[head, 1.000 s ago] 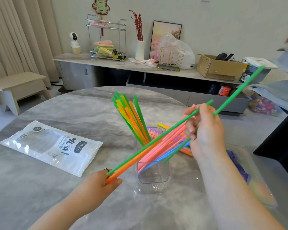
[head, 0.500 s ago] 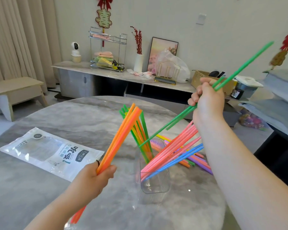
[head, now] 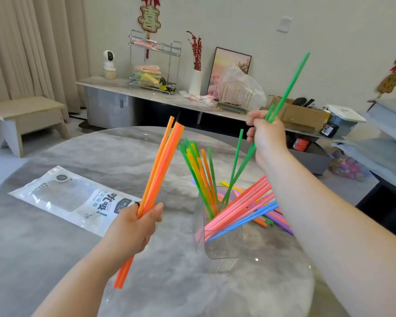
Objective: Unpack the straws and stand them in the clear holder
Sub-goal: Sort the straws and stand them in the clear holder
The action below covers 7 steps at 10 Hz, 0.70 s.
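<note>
Straws (head: 200,177) of green, yellow and orange are stood in the holder (head: 222,250). They are leaned to its left, and their tops are fanned out above the rim. Pink straws (head: 245,201) and blue straws (head: 249,219) are lodged in the holder too, but are tilted low to the right, so that their upper ends are hidden behind the right forearm. The holder is set upright on the tabletop (head: 55,259), near its middle.

Orange straws (head: 161,163) are gripped in a bundle by the left hand (head: 135,227), whose fingers (head: 156,209) are curled round them below the middle. The bundle is held tilted, tops up and to the right, left of the holder and apart from it; its lower ends are seen below the wrist.

2 green straws (head: 293,81) are gripped by the right hand (head: 266,138), which is raised above and behind the holder with its fingers closed round them. They are slanted up to the right, and their lower ends are brought down to the holder's mouth; whether the bottom is touched cannot be told.

Loose straws (head: 278,219) are laid on the tabletop just behind the holder, to its right. A bag (head: 78,200) is laid flat on the tabletop to the left.
</note>
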Available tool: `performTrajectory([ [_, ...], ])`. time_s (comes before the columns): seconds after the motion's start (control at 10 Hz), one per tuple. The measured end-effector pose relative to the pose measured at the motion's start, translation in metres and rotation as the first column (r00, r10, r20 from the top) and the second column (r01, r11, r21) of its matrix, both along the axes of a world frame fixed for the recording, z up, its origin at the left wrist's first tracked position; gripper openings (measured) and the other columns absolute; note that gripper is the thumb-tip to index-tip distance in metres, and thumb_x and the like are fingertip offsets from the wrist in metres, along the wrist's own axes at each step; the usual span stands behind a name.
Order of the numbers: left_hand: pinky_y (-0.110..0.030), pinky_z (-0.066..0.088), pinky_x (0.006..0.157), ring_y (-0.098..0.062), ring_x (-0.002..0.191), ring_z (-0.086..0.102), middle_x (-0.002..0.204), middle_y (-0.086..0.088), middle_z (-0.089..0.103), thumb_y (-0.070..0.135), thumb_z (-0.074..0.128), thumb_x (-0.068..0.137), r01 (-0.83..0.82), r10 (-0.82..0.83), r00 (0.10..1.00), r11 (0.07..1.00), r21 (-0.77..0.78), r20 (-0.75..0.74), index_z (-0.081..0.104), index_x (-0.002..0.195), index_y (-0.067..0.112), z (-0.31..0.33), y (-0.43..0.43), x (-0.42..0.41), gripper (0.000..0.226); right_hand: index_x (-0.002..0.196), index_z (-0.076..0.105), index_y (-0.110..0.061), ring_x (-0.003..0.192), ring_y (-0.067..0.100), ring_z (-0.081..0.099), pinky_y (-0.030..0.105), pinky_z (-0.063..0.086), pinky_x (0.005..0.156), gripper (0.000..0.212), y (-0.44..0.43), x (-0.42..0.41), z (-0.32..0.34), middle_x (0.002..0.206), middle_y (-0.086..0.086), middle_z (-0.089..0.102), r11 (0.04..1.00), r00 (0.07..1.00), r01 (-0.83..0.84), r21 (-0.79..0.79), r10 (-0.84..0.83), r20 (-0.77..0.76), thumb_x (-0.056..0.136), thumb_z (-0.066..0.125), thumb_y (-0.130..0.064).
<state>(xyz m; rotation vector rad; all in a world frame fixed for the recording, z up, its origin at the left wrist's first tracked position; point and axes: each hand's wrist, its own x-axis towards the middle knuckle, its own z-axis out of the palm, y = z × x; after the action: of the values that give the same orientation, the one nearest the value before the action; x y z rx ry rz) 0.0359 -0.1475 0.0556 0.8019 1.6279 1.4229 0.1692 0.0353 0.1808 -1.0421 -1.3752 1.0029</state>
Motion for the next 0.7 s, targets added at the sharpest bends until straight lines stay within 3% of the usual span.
performTrajectory([
  [0.1,-0.013,0.022,0.030,-0.005,0.026,0.026,0.030,0.008,0.033,0.025,0.050,0.091,-0.004,0.004,1.000,1.000,-0.009,0.009,0.050,0.066,0.009,0.000,-0.001,0.000,0.029,0.067,0.049,-0.021,0.050,0.008,0.039,0.017,0.035,0.047,0.036,-0.001,-0.012,-0.014,0.066,-0.002,0.046,0.998,0.999,-0.051,-0.027,0.051,-0.012,0.090,0.031,0.001],
  [0.3,-0.014,0.022,0.029,-0.005,0.027,0.025,0.031,0.008,0.033,0.025,0.049,0.091,-0.013,0.013,1.000,1.000,-0.010,0.010,0.051,0.067,0.009,0.001,-0.001,-0.004,0.029,0.066,0.043,-0.020,0.056,0.011,0.041,0.023,0.037,0.058,0.031,-0.001,-0.027,-0.053,0.062,-0.002,0.042,0.974,0.937,-0.211,-0.087,0.226,0.265,0.095,0.033,-0.013],
  [0.5,-0.014,0.023,0.030,-0.005,0.026,0.026,0.032,0.009,0.034,0.026,0.049,0.091,-0.008,0.008,1.000,1.000,-0.018,-0.007,0.051,0.068,0.009,0.002,-0.001,-0.004,0.028,0.063,0.044,-0.020,0.056,0.010,0.039,0.025,0.029,0.051,0.035,0.005,-0.015,-0.068,0.059,-0.003,0.041,0.966,0.755,-0.255,-0.034,0.221,0.618,0.096,0.036,-0.028],
  [0.6,-0.015,0.023,0.030,-0.005,0.027,0.026,0.032,0.009,0.033,0.026,0.049,0.091,-0.001,0.001,1.000,1.000,-0.017,-0.013,0.051,0.068,0.008,0.002,-0.001,-0.004,0.029,0.062,0.049,-0.010,0.050,0.019,0.039,0.028,0.026,0.047,0.046,0.006,-0.005,-0.070,0.051,0.001,0.036,0.977,0.537,-0.212,-0.033,0.145,0.831,0.095,0.034,-0.039],
  [0.7,-0.015,0.023,0.030,-0.005,0.027,0.026,0.032,0.009,0.034,0.026,0.049,0.090,0.003,-0.003,1.000,1.000,-0.019,-0.016,0.051,0.068,0.008,0.002,-0.001,-0.004,0.029,0.074,0.061,-0.004,0.051,0.021,0.043,0.028,0.031,0.052,0.052,0.008,0.001,-0.067,0.051,0.003,0.040,0.980,0.479,-0.188,-0.059,0.144,0.866,0.094,0.032,-0.042],
])
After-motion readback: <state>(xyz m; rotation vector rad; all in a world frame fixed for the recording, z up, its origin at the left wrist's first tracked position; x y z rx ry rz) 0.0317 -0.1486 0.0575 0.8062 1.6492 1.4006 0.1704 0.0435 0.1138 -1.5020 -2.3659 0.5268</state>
